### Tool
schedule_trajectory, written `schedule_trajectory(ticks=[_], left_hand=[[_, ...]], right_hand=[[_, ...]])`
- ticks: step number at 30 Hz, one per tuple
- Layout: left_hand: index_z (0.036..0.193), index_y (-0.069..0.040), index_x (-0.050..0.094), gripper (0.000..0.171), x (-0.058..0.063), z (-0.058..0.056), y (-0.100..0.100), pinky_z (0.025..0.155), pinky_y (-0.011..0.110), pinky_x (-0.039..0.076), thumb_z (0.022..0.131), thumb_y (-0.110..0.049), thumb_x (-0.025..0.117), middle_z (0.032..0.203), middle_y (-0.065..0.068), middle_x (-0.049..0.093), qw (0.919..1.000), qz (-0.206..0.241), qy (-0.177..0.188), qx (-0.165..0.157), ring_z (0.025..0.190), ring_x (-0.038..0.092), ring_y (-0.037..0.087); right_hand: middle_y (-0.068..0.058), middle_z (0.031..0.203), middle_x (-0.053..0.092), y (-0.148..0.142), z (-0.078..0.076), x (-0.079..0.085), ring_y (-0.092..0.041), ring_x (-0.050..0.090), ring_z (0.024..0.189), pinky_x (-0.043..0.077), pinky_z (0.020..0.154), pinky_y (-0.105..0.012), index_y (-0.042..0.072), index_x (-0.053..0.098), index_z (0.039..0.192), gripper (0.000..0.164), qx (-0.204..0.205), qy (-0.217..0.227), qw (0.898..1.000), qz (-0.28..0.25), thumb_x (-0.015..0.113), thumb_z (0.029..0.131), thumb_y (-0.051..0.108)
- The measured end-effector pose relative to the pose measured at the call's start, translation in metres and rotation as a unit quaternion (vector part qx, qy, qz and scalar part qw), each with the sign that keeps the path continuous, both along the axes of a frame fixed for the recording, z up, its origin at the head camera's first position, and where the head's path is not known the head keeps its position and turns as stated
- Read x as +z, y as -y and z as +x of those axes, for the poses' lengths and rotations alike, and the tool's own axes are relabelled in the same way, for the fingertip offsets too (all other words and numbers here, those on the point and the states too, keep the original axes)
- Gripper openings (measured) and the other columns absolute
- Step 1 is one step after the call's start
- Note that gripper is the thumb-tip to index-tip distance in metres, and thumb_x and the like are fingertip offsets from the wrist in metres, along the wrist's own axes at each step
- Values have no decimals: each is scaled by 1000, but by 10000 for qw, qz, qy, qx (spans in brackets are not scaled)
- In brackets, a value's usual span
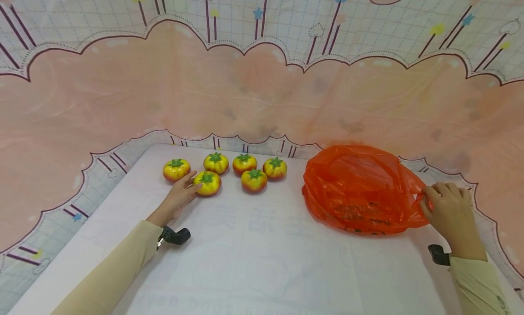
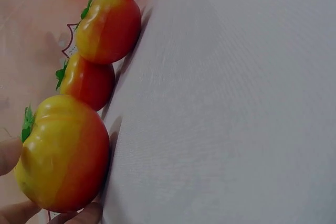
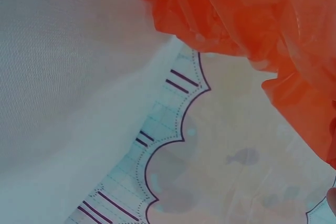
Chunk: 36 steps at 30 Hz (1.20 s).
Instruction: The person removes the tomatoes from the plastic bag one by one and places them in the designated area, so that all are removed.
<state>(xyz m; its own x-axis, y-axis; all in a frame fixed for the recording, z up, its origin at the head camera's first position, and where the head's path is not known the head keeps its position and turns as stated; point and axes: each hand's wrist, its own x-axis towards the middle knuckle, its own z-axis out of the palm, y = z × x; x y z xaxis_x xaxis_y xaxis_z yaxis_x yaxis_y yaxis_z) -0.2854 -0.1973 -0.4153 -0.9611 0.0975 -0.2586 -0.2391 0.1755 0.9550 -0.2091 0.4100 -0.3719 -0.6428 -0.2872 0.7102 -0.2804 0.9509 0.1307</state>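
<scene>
My left hand is at the left side of a yellow-red tomato with a green leafy top. In the left wrist view, the fingertips lie against the near side of this tomato, and the thumb is by its top. It rests on the table. Several similar tomatoes stand around and behind it. On the right, my right hand pinches the gathered right end of a red plastic bag. The bag lies puffed up on the table; its contents cannot be made out.
A white-covered table holds everything. Behind it and along its sides hangs a pink-and-white patterned cloth. One tomato sits left of my left hand, close to the fingers.
</scene>
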Motion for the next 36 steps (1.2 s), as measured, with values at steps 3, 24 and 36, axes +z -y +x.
schedule_trajectory(ticks=[3,24,36], left_hand=[[152,-12,3,67,1,1,0,116,48,22,100,-19,44,158,19,1,10000,10,-13,21,145,13,36],[151,-6,3,60,11,11,6,114,52,25,101,-17,35,158,18,7,9980,-44,-622,-105,143,16,39],[149,-4,19,59,28,24,-10,114,57,20,98,-18,43,153,24,21,9483,-2529,-1896,282,142,19,42]], right_hand=[[-26,81,59,0,1,0,-44,49,86,39,75,-59,-7,62,88,24,-25,62,10000,-2,68,66,1],[-27,81,58,-5,3,-2,-44,49,86,38,76,-60,-6,61,86,24,-88,-8,9999,-123,70,64,-3],[-28,88,60,-4,4,0,-45,50,93,37,83,-62,-6,61,91,24,-169,89,9996,-218,66,68,-2]])
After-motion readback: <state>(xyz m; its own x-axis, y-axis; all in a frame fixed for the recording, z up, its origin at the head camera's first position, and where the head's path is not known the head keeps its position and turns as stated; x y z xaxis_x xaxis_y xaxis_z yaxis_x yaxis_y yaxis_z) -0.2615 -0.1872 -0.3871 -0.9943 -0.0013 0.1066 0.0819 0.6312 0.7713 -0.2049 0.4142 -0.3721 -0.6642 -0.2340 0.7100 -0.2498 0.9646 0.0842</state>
